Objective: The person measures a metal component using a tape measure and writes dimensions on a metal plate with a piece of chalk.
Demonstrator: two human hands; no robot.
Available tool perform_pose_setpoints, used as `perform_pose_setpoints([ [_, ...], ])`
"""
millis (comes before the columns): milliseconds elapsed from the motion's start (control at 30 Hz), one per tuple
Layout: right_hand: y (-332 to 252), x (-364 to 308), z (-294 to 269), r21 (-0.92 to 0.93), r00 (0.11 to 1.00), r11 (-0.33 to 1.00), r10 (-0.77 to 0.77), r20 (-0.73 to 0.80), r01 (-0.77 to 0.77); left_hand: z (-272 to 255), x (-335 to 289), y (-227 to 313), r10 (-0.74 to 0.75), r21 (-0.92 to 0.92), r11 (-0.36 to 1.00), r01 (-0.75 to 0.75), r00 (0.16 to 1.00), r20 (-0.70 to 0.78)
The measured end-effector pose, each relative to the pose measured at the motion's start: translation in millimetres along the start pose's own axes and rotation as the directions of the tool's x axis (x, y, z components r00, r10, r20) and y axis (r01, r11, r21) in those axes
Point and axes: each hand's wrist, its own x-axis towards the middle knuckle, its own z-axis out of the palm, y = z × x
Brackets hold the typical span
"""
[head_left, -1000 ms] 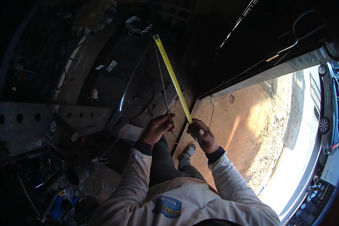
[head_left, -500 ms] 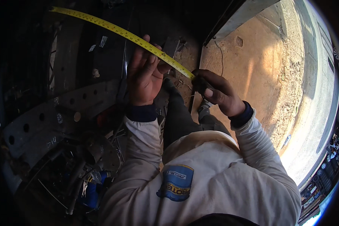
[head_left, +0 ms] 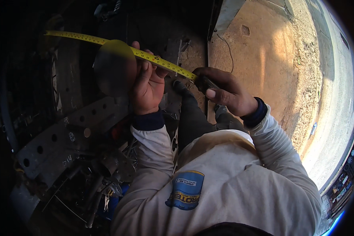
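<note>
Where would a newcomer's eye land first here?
The yellow tape-measure blade, running from its dark case in the right hand past the left hand toward the upper left. Then the sunlit brown ground on the right, and the holed metal plate at lower left.

Deep shadow left, sunlit glare right

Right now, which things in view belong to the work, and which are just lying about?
In use:
- tape, drawn out, crossing in front of the left hand's fingers
- case, in the right hand's grip

Apparently just lying about, touched by neither hand:
- holed beam, left side
- cord, on the sunlit ground
</note>
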Motion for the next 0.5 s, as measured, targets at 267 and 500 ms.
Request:
perform_pose_setpoints([
  [267, -1, 0, -8, -0.001, 0.997, 0.998, 0.066, 0.045, -0.066, -2, 1, -8, -0.001, 0.028, 1.0, 0.002, 0.999, -0.037],
  [500, 30, 16, -6, 0.048, 0.988, 0.987, 0.152, 0.038, -0.153, -90, -37, -46, -0.162, 0.078, 0.979, 0.186, 0.955, -0.247],
])
